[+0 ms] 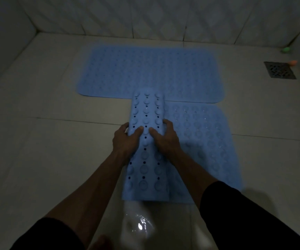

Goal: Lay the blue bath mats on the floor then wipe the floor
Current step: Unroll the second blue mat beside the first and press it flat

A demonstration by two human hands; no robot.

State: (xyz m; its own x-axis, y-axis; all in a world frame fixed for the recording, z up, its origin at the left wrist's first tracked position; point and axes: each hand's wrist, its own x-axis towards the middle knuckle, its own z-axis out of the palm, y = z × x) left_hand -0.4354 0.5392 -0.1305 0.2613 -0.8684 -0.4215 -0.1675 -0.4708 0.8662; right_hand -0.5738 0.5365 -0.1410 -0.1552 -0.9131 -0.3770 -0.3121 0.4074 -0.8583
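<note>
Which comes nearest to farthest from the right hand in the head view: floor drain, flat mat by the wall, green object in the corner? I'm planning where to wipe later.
From the right hand:
1. Flat mat by the wall, straight ahead, just beyond the folded mat being held.
2. Floor drain, off to the right.
3. Green object, past the drain in the far right corner.
</note>
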